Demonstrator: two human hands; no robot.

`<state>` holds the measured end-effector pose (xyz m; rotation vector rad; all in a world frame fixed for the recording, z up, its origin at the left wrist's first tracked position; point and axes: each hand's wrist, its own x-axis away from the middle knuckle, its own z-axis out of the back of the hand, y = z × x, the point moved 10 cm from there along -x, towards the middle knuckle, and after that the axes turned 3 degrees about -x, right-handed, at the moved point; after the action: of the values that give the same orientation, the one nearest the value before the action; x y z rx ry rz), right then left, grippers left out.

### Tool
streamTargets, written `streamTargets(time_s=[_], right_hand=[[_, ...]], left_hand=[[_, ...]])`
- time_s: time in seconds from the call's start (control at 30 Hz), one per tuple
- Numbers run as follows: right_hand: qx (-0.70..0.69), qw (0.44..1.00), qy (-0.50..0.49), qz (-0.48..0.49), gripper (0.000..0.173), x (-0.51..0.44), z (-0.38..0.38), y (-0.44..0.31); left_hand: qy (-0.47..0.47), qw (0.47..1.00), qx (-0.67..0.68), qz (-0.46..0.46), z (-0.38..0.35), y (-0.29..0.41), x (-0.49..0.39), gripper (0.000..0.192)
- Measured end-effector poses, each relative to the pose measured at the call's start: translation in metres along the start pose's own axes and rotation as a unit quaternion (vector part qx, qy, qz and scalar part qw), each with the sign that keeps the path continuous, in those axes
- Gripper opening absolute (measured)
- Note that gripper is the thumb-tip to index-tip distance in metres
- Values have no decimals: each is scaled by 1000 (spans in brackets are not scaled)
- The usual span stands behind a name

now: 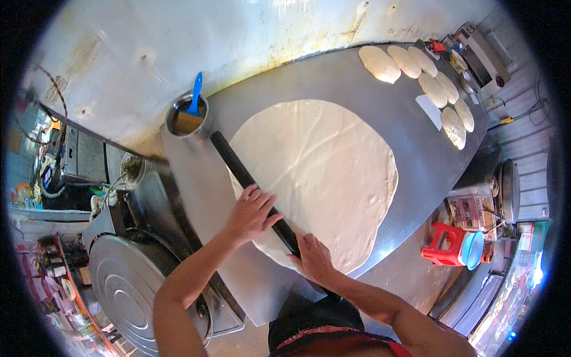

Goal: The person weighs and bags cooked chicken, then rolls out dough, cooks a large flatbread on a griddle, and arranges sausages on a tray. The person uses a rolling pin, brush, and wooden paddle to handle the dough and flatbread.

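A large, thin, roughly round sheet of dough [330, 178] lies on a metal worktop [276, 76], with faint creases across its surface. Across its left side runs a long dark rolling pin [234, 161], slanting from the upper left towards my body. Around the pin's middle, my left hand [253, 214] has its fingers on top and its thumb at the side. My right hand [316, 259] grips the pin's near end, close to the dough's lower edge. The palms' contact with the pin is hidden.
A metal pot [208, 127] holding a blue-handled brush [196, 93] stands beyond the pin. Several oval dough pieces [379, 64] and a white scraper [428, 111] lie at far right. A round metal griddle lid [125, 290] sits at left. A red stool [439, 245] stands on the floor.
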<state>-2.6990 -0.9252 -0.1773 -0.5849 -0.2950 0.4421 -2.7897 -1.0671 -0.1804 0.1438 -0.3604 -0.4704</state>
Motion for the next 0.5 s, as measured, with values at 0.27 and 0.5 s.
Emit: streamTargets(time_s=[0.27, 0.5], right_hand=[[18, 999, 10, 43, 80, 32, -34, -47], [-34, 994, -16, 100, 91, 49, -45, -74]], left_hand=[[138, 990, 4, -33, -26, -6, 77, 78], [139, 986, -36, -89, -33, -8, 140, 98]])
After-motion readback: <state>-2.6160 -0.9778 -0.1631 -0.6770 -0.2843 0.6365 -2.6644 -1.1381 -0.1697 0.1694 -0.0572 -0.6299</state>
